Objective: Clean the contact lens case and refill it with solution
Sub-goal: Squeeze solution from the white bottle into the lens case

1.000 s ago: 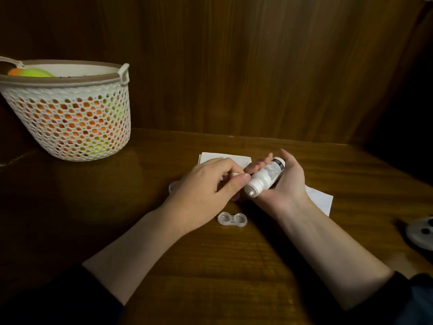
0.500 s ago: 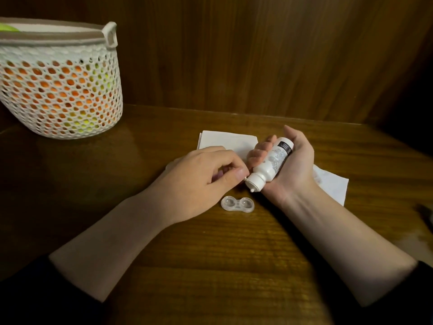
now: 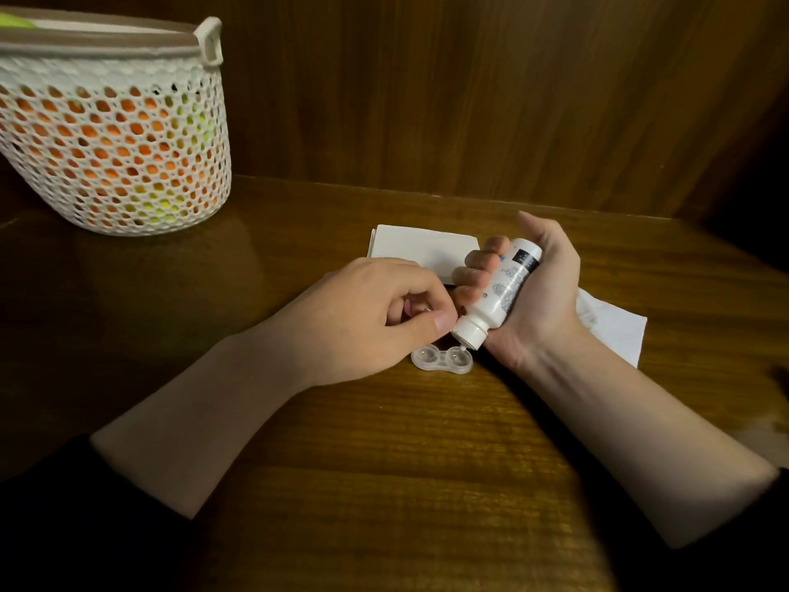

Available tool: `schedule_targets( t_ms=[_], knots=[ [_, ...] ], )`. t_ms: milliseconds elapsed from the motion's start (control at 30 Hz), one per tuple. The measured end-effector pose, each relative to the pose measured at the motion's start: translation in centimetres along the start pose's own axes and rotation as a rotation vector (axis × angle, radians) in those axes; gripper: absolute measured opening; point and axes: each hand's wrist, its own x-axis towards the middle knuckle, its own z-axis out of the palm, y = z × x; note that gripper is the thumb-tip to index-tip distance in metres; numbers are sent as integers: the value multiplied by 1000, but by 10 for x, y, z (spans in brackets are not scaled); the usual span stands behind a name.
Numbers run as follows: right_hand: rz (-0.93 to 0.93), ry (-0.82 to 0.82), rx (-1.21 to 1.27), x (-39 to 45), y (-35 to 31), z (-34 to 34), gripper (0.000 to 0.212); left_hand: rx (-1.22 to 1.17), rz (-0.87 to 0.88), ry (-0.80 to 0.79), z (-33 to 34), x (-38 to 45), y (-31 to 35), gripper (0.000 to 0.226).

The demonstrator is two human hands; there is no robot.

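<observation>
Nearest on the table (image 3: 384,484) lies one clear lens case (image 3: 442,359), its two wells uncapped and facing up, apparently so solution can drop straight in. Just above it the right hand (image 3: 536,299) wraps around the single white bottle (image 3: 499,292), tilted nozzle-down over the right well, while the left hand (image 3: 363,318) beside it has curled fingers pinching something small, likely the cap, though I cannot tell. Farther back lie two white tissues (image 3: 420,247), probably for wiping, and one mesh basket (image 3: 115,134).

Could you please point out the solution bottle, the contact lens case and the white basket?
solution bottle (image 3: 499,288): head view, on its labelled body.
contact lens case (image 3: 442,359): head view, on the bridge between its two wells.
white basket (image 3: 106,138): head view, on its perforated wall.
</observation>
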Motion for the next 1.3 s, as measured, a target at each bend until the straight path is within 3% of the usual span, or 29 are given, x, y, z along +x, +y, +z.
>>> schedule_targets(
  t_ms=[1300],
  knots=[
    [-73, -34, -101, -3, 1, 6, 36, -18, 36, -3, 1, 1, -4, 6]
  ],
)
